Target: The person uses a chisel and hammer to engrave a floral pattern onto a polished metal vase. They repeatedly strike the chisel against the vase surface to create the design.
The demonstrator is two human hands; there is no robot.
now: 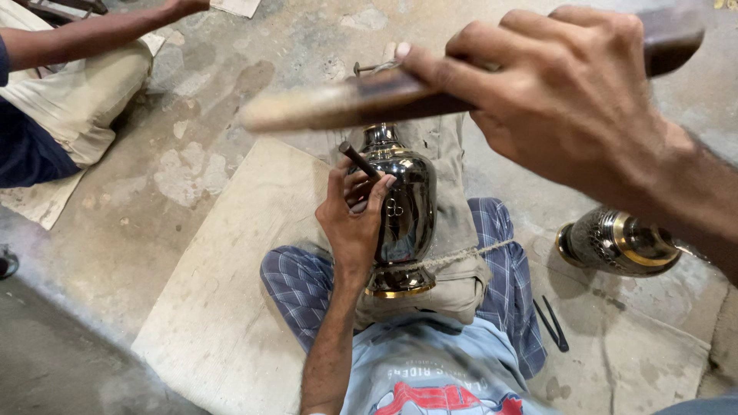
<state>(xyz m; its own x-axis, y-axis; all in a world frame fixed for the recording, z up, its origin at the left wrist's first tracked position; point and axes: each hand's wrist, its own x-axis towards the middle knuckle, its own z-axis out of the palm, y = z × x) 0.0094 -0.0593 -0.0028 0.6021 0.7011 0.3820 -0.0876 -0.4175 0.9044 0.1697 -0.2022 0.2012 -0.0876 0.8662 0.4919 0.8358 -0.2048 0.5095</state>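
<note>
A shiny black metal vase with gold bands lies along my lap on a beige cloth pad. A thin cord runs across its base. My left hand rests against the vase's side and grips a short dark metal chisel, its tip down at the vase's surface. My right hand is raised high above, close to the camera, shut on a wooden stick that looks blurred.
A second dark engraved vase lies on the floor to the right. Two thin dark tools lie beside my right leg. I sit on a pale mat. Another person sits at the upper left.
</note>
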